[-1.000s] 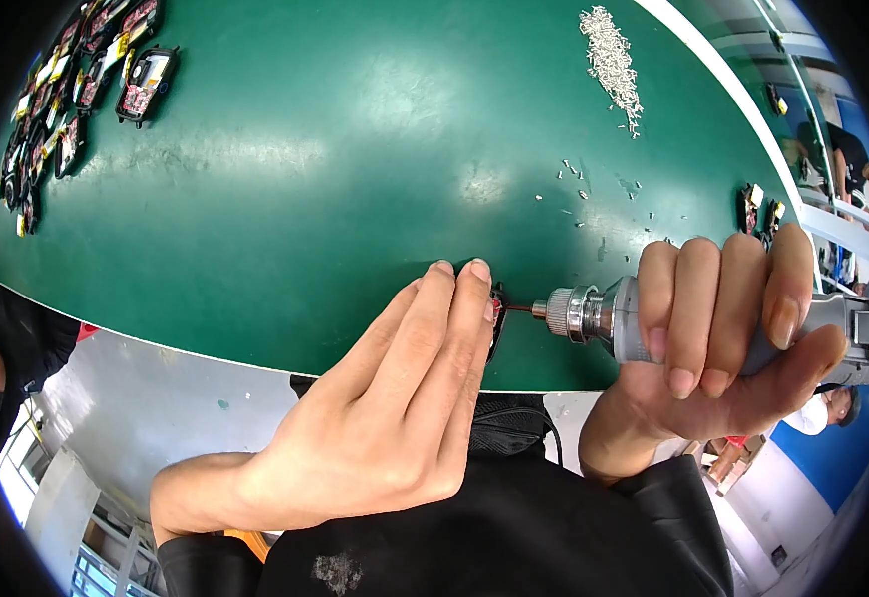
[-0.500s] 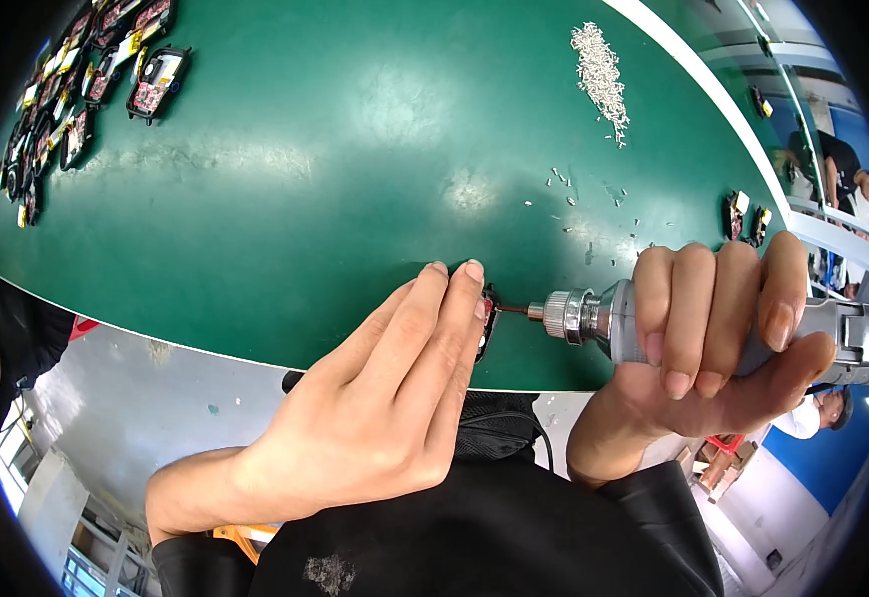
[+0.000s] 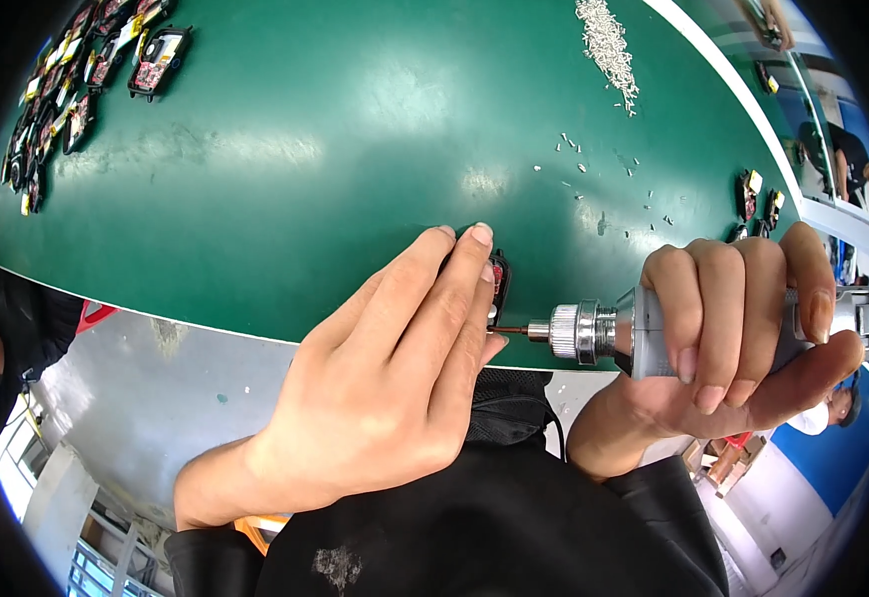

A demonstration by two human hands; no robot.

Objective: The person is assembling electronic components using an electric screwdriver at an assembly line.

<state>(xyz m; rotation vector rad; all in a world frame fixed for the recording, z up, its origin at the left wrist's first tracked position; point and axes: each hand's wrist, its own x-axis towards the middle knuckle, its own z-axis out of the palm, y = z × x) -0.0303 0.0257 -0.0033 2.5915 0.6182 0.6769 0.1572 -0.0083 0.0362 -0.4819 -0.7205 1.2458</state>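
A grey electric screwdriver with a ribbed metal collar lies sideways in my right hand, its fingers wrapped round the body. Its thin bit points left and meets the near end of a small black housing with a red circuit board. My left hand covers most of that housing, long fingers over its left side and the thumb tip by its near end, holding it at the table's near edge. The exact spot under the bit tip is too small to make out.
On the green table lie a pile of small screws and several loose screws. Many open black housings with boards crowd the far left; several more lie at right. A person is beyond the white rail.
The screwdriver bit has shifted toward the near end of the housing. My left thumb tip now shows beside it. The whole view has shifted slightly.
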